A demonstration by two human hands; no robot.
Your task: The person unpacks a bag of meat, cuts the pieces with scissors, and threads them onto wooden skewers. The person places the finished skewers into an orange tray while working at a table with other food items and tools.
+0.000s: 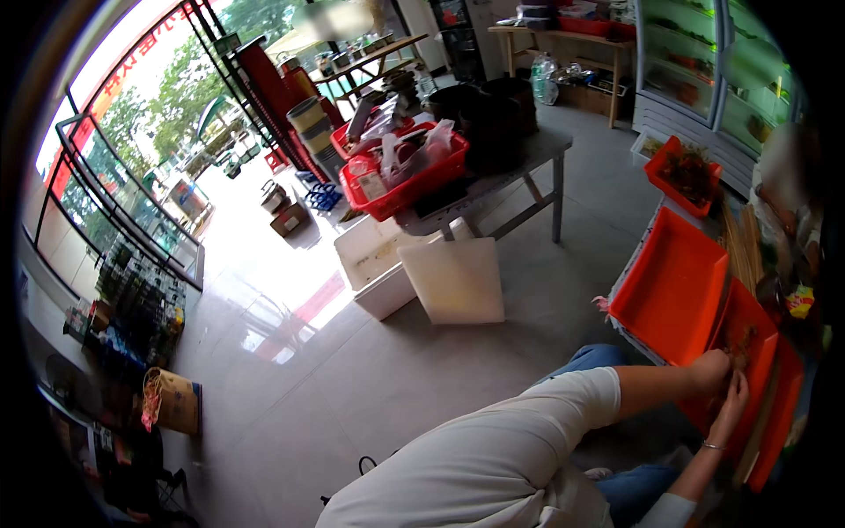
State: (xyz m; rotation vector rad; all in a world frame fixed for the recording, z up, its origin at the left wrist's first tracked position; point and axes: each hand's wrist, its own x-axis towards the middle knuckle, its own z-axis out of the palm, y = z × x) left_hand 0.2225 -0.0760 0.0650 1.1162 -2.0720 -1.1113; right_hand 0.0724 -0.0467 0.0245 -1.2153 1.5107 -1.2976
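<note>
My left hand (pixel 711 371) and my right hand (pixel 730 399) meet over an orange-red plastic tray (pixel 759 330) at the right. Small brownish food pieces (pixel 743 343) lie in that tray by my fingers. My left fingers are mostly hidden behind the back of the hand. A bracelet circles my right wrist, and the fingertips of that hand are bent together close to the left. What is between the fingers is too small to make out. Beside them is a larger orange tray (pixel 676 284) with a bare bottom. Thin bamboo sticks (pixel 741 237) lie beyond it.
A red bin of dark reddish-green food (pixel 686 175) stands near a glass-door fridge (pixel 680 66). Across the floor, a grey table (pixel 541 155) carries a red basket of bagged goods (pixel 409 178). A white foam box (pixel 389 290) and its lid (pixel 455 280) are beside it.
</note>
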